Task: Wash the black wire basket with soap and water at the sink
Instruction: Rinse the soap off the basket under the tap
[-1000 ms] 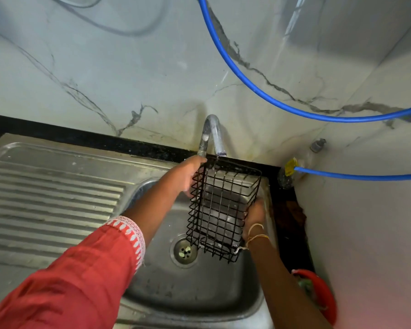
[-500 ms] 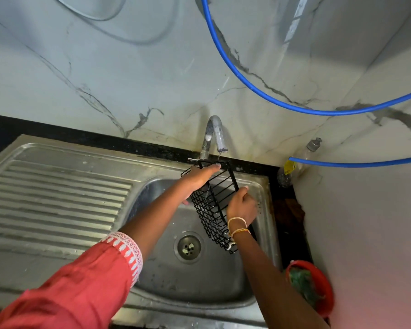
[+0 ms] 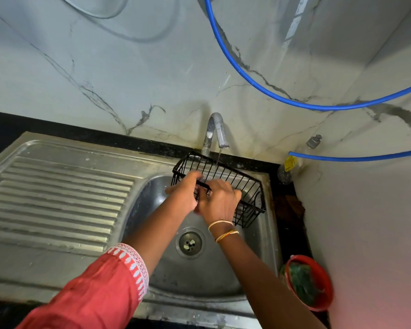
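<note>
Here the black wire basket point(image 3: 226, 184) hangs over the sink point(image 3: 267, 233), long axis running far-left to near-right under the tap point(image 3: 216, 131); both the left hand point(image 3: 184, 194) and right hand point(image 3: 220, 201) grip its near rim, so most of it extends rightward.

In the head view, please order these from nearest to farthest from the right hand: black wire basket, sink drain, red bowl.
From the right hand:
1. Black wire basket, gripped by this hand, under the tap.
2. Sink drain, just below the wrist.
3. Red bowl, on the counter at the sink's right.
</note>
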